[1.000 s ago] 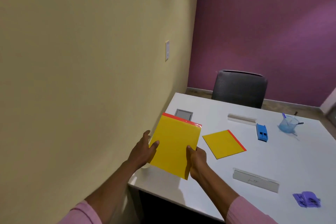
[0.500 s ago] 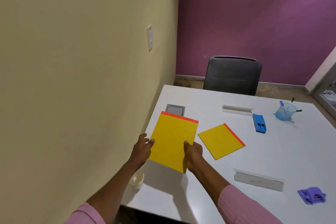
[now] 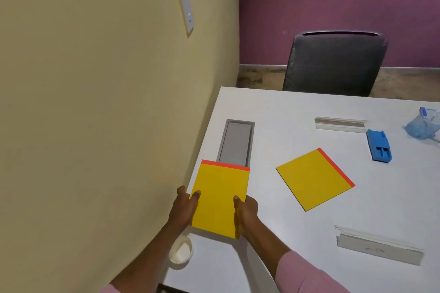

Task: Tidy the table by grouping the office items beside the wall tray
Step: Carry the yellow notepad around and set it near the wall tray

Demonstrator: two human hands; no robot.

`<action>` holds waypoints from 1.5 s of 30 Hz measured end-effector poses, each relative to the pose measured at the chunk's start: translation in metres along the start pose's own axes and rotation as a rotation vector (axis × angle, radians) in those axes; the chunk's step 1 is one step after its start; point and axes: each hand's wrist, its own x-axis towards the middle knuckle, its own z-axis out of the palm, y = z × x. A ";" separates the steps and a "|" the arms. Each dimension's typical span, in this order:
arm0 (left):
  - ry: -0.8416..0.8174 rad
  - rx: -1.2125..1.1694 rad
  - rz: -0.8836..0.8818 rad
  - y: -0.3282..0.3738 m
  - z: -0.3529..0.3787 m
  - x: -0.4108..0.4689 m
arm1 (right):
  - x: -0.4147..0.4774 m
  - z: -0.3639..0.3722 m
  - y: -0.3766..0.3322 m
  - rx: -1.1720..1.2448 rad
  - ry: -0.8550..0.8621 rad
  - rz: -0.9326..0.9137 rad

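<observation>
Yellow pad (image 3: 220, 200), flat and red-bound along its far edge, is gripped at both sides by left hand (image 3: 183, 207) and right hand (image 3: 246, 211) at the smooth white desk's (image 3: 285, 233) wall-side edge, overlapping the grey rectangular tray's (image 3: 235, 143) near end. A matching pad (image 3: 314, 179) lies apart, open surface between.

- Near end of grey tray (image 3: 235, 143) hidden behind held yellow pad (image 3: 220, 200).
- Most fingers of left hand (image 3: 183, 209) and right hand (image 3: 247, 214) out of sight beneath pad.
- Cannot tell whether pad's underside touches table (image 3: 297, 107).
- White cup (image 3: 182, 251) at table corner partly covered by left forearm (image 3: 152, 252).
- Blue pen cup (image 3: 422, 126) cut by right edge, contents blurred.
- Chair (image 3: 333, 62) base hidden behind table.
- Marking on near white holder (image 3: 378, 248) too small to read.
- Same for wall plate (image 3: 187, 10).
</observation>
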 end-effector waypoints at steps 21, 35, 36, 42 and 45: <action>-0.071 0.273 -0.194 -0.038 0.017 0.050 | 0.033 0.047 0.028 -0.145 0.003 0.069; -0.056 0.401 -0.212 -0.036 0.017 0.048 | 0.031 0.054 0.026 -0.697 0.014 0.044; -0.055 0.426 -0.209 -0.035 0.017 0.047 | 0.030 0.054 0.025 -0.717 0.012 0.043; -0.023 0.557 -0.151 -0.023 0.015 0.045 | 0.025 0.051 0.017 -0.867 -0.022 0.013; -0.028 0.583 -0.106 -0.010 0.017 0.047 | 0.024 0.046 0.013 -0.870 -0.016 -0.013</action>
